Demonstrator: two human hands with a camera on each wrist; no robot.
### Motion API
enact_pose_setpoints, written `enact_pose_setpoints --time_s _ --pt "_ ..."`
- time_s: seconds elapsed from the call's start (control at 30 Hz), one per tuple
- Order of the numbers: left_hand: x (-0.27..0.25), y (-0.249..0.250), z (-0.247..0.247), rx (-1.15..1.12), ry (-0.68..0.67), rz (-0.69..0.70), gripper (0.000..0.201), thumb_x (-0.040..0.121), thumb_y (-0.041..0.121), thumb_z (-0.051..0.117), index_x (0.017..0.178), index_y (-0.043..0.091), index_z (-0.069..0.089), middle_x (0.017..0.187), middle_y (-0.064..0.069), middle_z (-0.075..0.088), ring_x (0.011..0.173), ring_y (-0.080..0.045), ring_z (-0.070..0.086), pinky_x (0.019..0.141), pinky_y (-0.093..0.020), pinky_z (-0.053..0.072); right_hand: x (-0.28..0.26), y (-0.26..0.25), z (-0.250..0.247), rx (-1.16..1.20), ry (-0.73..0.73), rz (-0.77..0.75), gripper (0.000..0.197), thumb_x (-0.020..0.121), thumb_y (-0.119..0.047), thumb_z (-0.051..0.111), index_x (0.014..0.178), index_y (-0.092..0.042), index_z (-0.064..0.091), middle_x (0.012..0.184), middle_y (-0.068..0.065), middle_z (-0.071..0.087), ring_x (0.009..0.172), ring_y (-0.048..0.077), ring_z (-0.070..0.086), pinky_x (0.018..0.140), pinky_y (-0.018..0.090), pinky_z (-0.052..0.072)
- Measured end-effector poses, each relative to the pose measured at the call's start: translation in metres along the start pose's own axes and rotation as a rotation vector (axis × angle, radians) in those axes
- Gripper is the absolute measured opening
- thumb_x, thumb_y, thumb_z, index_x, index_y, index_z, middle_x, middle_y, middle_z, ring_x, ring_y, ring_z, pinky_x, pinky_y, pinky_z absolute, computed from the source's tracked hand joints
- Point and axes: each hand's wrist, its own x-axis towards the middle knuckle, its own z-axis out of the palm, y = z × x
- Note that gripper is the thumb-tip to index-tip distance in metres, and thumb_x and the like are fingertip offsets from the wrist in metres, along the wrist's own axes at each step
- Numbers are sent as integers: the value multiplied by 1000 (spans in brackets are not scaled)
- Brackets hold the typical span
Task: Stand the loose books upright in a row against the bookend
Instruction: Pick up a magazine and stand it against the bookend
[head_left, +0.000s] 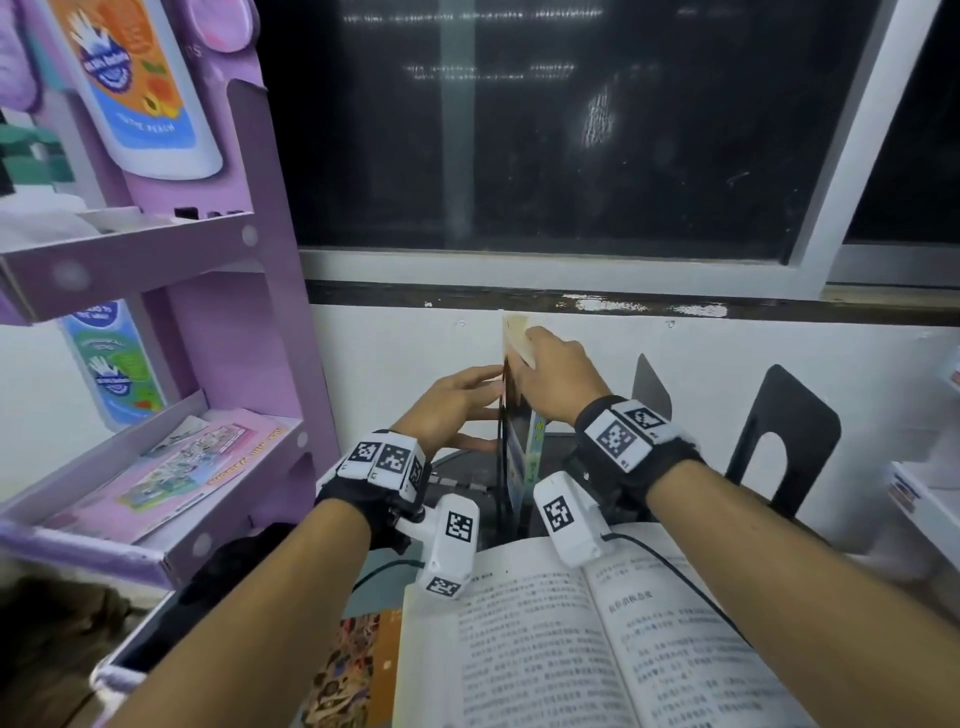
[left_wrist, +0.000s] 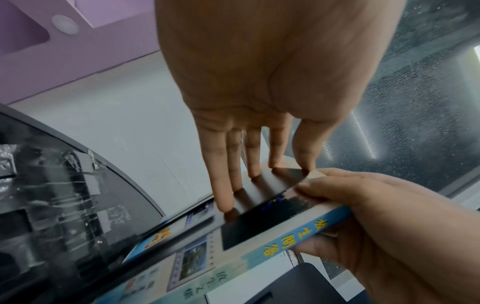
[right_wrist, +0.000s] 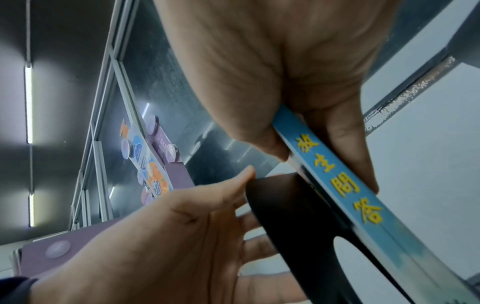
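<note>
Books are what this job is about, and one thin book with a blue spine (head_left: 535, 447) stands upright near the back edge of the desk (head_left: 470, 480), touching a black bookend (right_wrist: 293, 216). It looks light and a bit bendy, with a smooth cover that might slip, so holding it near the top by the spine seems best. The right hand (head_left: 558, 376) reaches down from above, thumb and fingers pinching the spine. The left hand (head_left: 457, 402) is flat, its straight fingers (left_wrist: 228, 174) pressing the bookend's far side. An open book (head_left: 597, 649) lies at the front edge.
</note>
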Motion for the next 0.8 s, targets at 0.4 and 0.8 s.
enact_pose_setpoints --time_s 0.4,0.8 --pt "0 -14 -9 -72 -101 54 40 99 21 51 138 28 49 131 6 60 112 -9 62 75 -32 59 -6 -4 3 190 -140 21 42 94 -33 48 130 -11 47 121 14 58 90 28 66 72 33 56" --pt "0 -22 -16 -112 -115 89 40 98 21 53 137 26 51 132 1 60 118 -19 61 82 -42 58 -12 -3 -1 582 -360 124 58 95 -31 57 146 -23 30 140 12 43 88 35 70 75 48 60"
